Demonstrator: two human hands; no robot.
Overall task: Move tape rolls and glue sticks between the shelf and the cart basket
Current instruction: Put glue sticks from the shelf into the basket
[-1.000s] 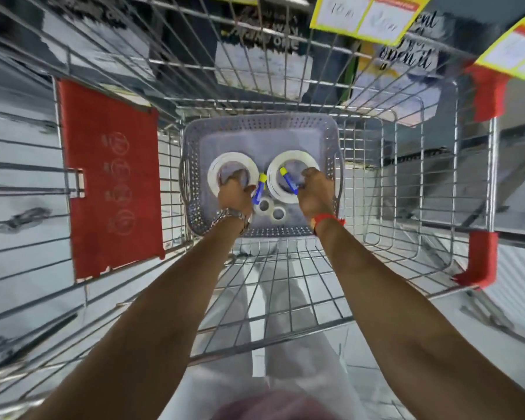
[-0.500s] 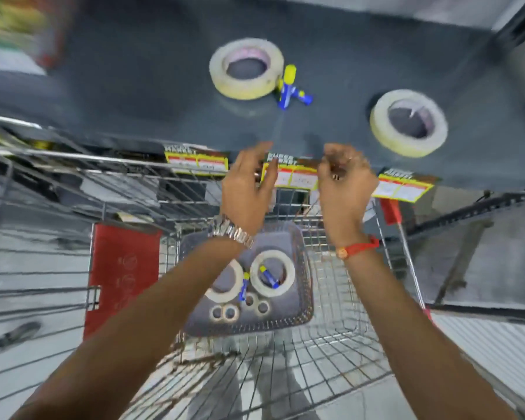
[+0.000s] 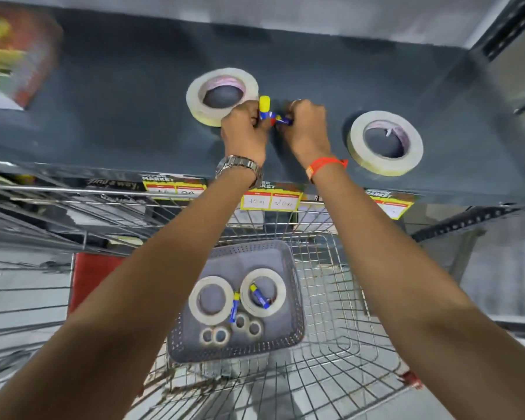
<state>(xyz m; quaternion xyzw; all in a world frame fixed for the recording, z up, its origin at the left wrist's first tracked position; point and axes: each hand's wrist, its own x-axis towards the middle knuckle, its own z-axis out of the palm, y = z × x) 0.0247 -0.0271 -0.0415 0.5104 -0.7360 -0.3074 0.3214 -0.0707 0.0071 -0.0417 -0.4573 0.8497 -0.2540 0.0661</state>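
On shelf edge (image 3: 331, 194): "SUPER MARKET" tags (image 3: 272, 200)

- The shelf (image 3: 119, 116) at 12 o'clock looks like dark grey painted metal, smooth, with a dull sheen.
- The two tape rolls (image 3: 222, 95) (image 3: 385, 144) on it seem cream matt paper, like masking tape.
- The glue sticks (image 3: 265, 109) between the hands look like glossy blue plastic with a yellow cap.
- The cart (image 3: 331, 298) at 6 o'clock is shiny bare metal wire.
- The basket (image 3: 297, 328) inside is grey perforated plastic, matt.
- The left wrist carries a polished metal watch (image 3: 238, 166).
- The right wrist carries an orange band (image 3: 325, 165), cloth or plastic, unclear which.
- The price labels (image 3: 270, 201) on the shelf edge appear to be paper.
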